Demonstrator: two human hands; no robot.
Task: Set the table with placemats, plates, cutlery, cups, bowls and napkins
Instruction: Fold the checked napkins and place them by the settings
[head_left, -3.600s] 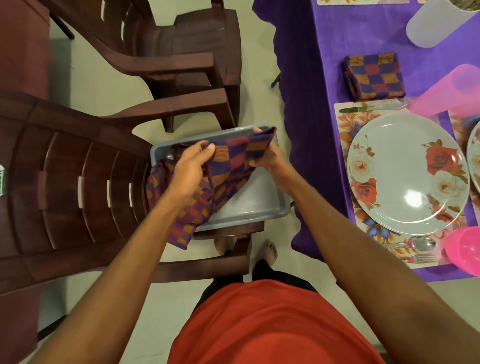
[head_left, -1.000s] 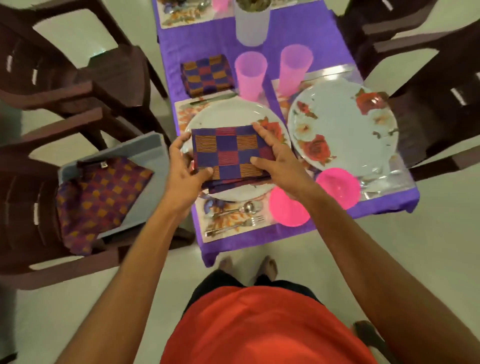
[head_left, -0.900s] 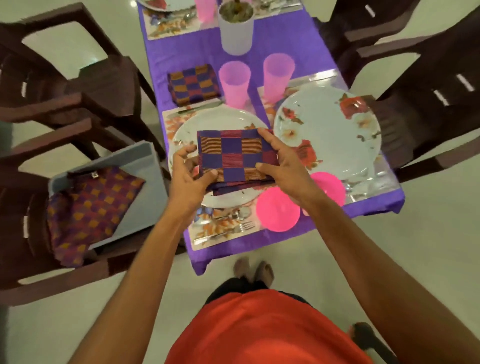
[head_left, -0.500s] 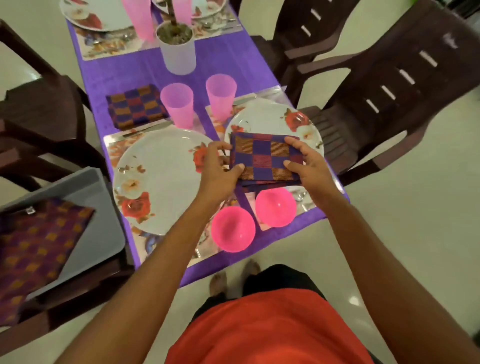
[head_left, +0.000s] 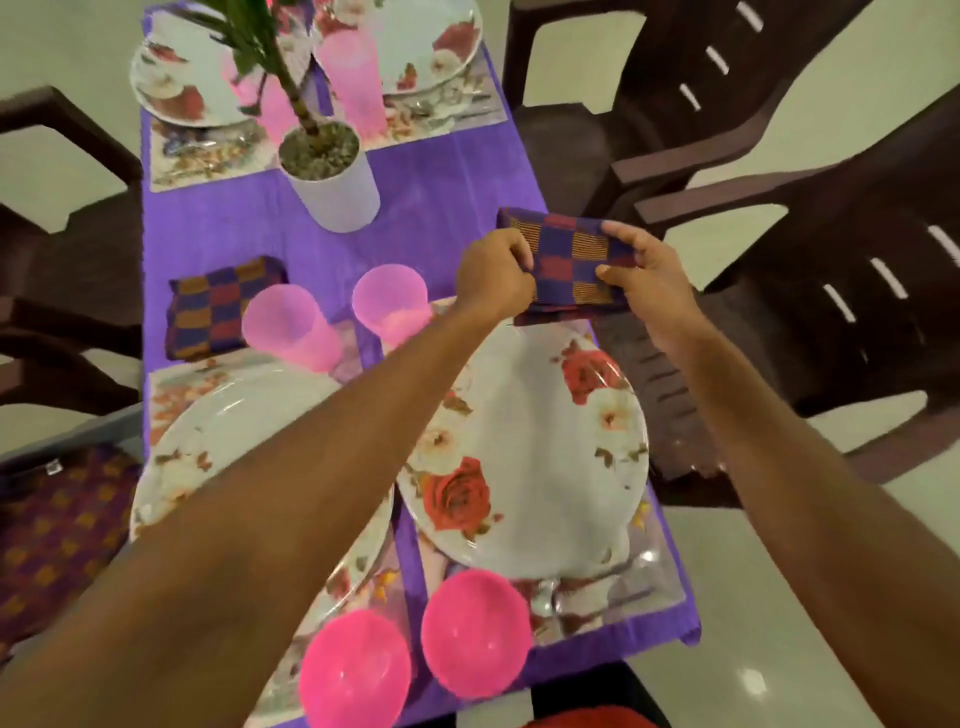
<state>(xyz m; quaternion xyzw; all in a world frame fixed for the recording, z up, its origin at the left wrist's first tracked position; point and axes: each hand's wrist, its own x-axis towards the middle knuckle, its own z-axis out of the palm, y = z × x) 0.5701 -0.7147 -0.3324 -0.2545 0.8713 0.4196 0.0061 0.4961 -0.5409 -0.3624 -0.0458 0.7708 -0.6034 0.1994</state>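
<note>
Napkin folded, upper right of frame, beyond right plate. Left hand and right hand pinch its side edges. Light, soft cloth; likely unfolds unless gripped through all layers.

Folded checked napkin held flat above the floral plate's far rim.

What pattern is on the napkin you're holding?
Checked squares of purple, orange and red on the napkin, seen in the head view.
</note>
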